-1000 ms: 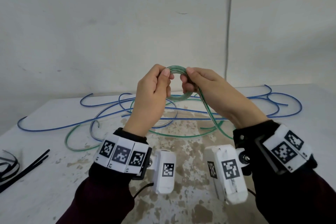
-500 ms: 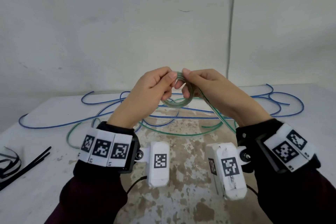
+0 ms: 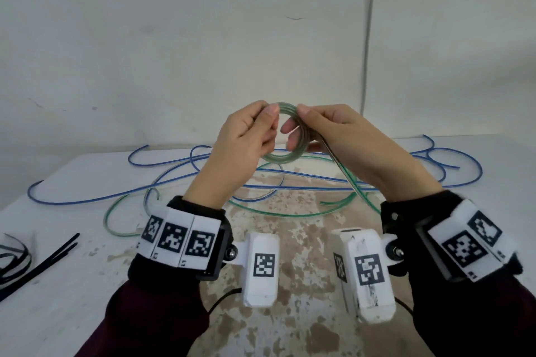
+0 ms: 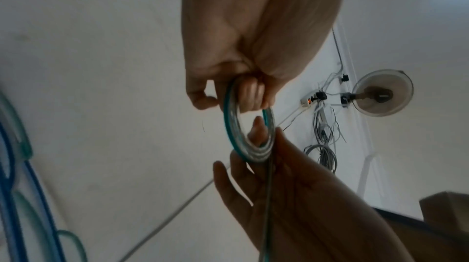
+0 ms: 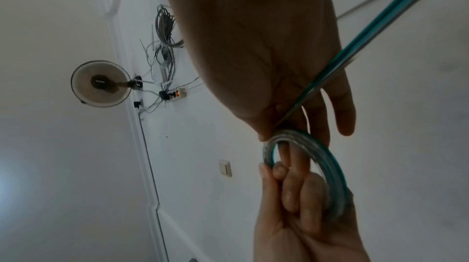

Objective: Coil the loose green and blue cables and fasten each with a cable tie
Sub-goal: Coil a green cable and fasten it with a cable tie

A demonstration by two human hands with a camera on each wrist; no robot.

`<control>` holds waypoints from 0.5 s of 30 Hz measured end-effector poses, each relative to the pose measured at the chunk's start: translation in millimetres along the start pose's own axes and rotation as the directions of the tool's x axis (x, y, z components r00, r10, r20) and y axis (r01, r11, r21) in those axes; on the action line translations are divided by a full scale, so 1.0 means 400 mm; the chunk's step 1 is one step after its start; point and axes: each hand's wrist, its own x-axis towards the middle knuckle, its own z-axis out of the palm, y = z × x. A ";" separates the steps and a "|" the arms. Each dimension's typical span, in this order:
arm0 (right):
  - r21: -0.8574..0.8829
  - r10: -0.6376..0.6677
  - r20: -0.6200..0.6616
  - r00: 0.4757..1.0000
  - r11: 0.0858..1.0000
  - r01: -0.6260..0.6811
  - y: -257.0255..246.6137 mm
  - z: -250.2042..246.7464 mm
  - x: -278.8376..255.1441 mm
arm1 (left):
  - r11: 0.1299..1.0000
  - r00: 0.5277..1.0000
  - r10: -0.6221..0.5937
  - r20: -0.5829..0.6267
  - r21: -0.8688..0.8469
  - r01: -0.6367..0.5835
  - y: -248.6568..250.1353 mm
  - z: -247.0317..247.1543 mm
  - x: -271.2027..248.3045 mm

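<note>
A small coil of green cable (image 3: 285, 155) hangs in the air between both hands above the table. My left hand (image 3: 249, 136) pinches its left side with thumb and curled fingers (image 4: 250, 95). My right hand (image 3: 333, 130) pinches the coil's top right, with fingers passing through the ring (image 5: 286, 154). The loose tail of the green cable (image 3: 352, 185) runs down from the right hand to the table, where more green loops (image 3: 278, 213) lie. The blue cable (image 3: 304, 175) sprawls uncoiled across the back of the table. Black cable ties (image 3: 43, 262) lie at the left edge.
The white table (image 3: 72, 298) has a worn, stained patch (image 3: 295, 240) in the middle. A wall stands right behind the table. White wrist cameras (image 3: 262, 266) hang under both wrists.
Both hands have turned the green coil round a little, and the left wrist dipped, then rose again. The loose green loops on the table have shifted slightly.
</note>
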 end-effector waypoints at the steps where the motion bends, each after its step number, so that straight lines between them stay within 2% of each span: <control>1: 0.021 0.010 0.014 1.000 1.000 -0.010 -0.003 -0.003 -0.001 | 0.999 0.999 0.009 -0.045 -0.042 -0.011 0.003 0.004 0.001; 4: 0.225 0.019 0.095 0.995 0.974 -0.040 -0.013 0.000 -0.007 | 0.994 0.991 0.034 -0.130 -0.097 -0.047 -0.003 0.012 0.004; 6: 0.332 0.033 0.141 0.989 0.940 -0.079 -0.018 0.001 -0.012 | 0.991 0.990 0.024 -0.142 -0.126 -0.043 -0.010 0.012 0.004; 8: 0.321 0.044 0.163 0.986 0.942 -0.096 -0.020 0.000 -0.013 | 0.974 0.996 -0.061 -0.067 -0.220 0.045 -0.005 0.000 0.003; 9: 0.298 0.047 0.164 0.985 0.950 -0.095 -0.019 0.001 -0.013 | 0.960 0.993 -0.117 0.015 -0.253 0.117 0.001 -0.009 0.004; 11: 0.238 0.050 0.161 0.986 0.967 -0.088 -0.014 0.006 -0.013 | 0.951 0.961 -0.198 0.191 -0.202 0.236 0.011 -0.023 0.002; 13: 0.164 0.049 0.157 0.986 0.983 -0.076 -0.010 0.015 -0.010 | 0.970 0.949 -0.192 0.249 -0.099 0.222 0.008 -0.028 -0.006; 15: 0.141 0.049 0.136 0.989 0.988 -0.068 -0.011 0.022 -0.008 | 0.989 0.980 -0.113 0.161 -0.074 0.126 0.002 -0.020 -0.007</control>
